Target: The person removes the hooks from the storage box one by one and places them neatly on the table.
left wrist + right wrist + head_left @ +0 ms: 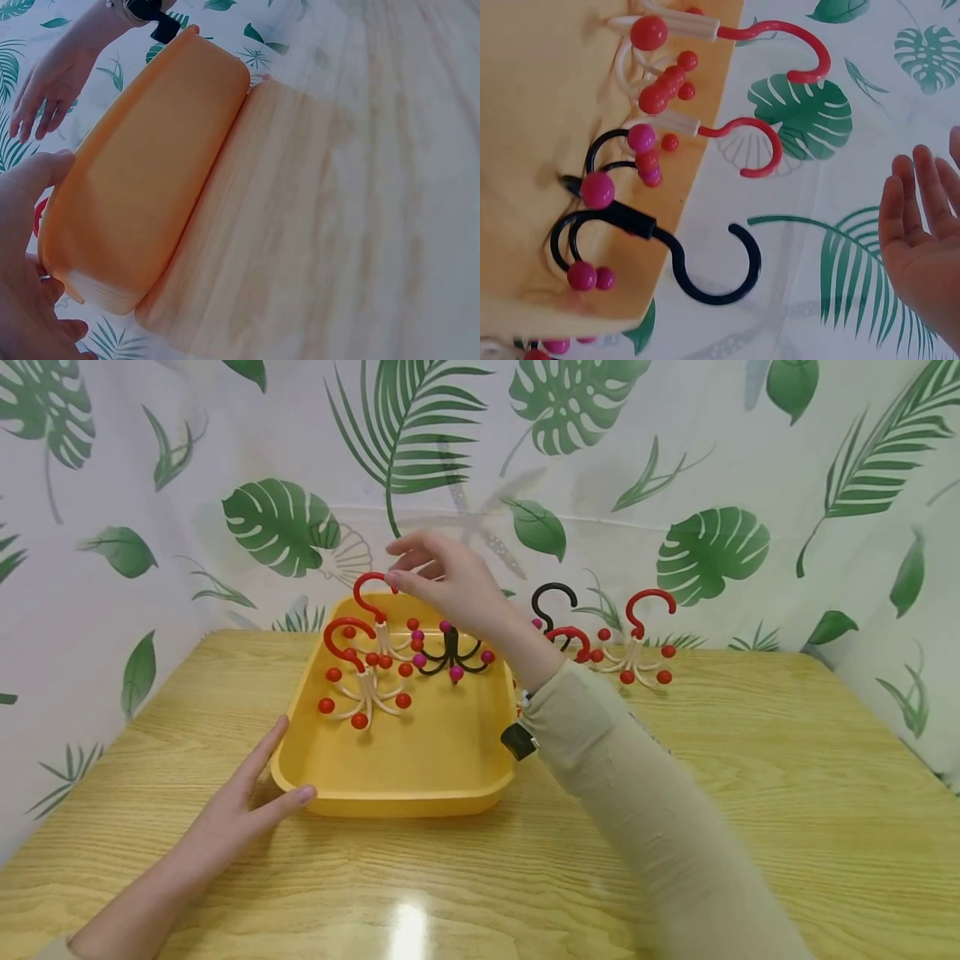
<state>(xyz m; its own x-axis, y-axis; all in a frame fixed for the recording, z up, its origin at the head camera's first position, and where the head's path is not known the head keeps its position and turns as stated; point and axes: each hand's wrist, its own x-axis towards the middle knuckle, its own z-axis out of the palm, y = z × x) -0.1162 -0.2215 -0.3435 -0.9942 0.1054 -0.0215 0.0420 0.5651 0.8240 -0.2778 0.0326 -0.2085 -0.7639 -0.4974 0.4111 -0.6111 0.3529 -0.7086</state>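
The yellow tray (pixel 427 753) sits on the table (pixel 787 760). The left hand (pixel 232 810) grips it at about 8 o'clock, thumb at the near rim and fingers along the outer side wall.

The right hand (pixel 450 581) is raised beyond the far rim at 12 o'clock, fingers loosely bent and holding nothing; the right wrist view shows it apart from the hooks.

Three upright hangers stand in the tray: a near red-hooked hanger (pixel 368 689) at 10 o'clock, a far red-hooked hanger (pixel 382 633) at 11, and a black hanger (pixel 451 645) with magenta balls at 1.

Outside the tray, toward 2 o'clock, are an outer red-hooked hanger (pixel 633 653), a black hook (pixel 554 586) and another red hook (pixel 567 631), probably separate hangers, though the right forearm hides much of them.
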